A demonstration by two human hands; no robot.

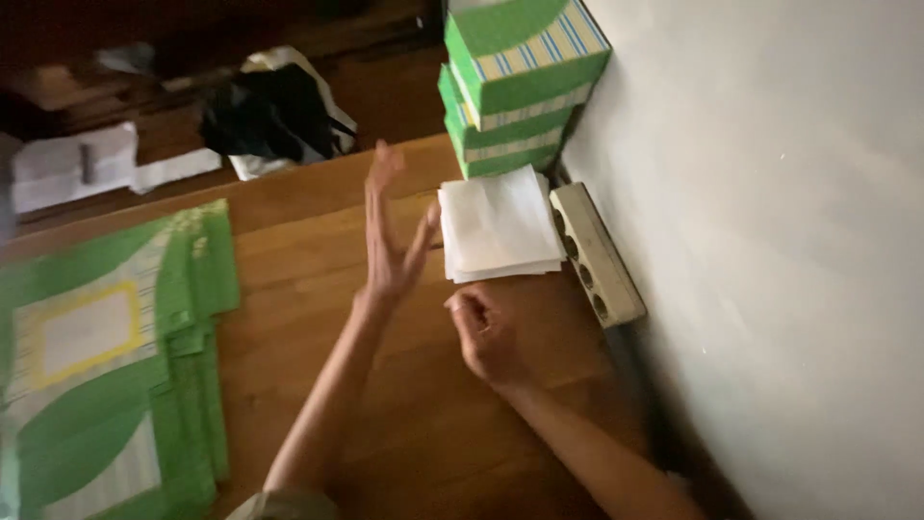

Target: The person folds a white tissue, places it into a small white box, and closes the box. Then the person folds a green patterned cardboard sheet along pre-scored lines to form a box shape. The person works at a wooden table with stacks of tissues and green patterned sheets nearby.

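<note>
Left hand mid-frame, raised edge-on, fingers spread & straight, holding nothing; thumb tip just beside the white paper stack. Right hand below it, curled into a loose fist on the wooden table, gripping nothing visible. Paper stack sits center-right, w/ a beige power strip along its right edge against the wall. Green striped boxes stacked at top center, behind the paper. Flattened green cartons lower left. Bare wood between cartons & forearms. Black bag upper left, off the table.
</note>
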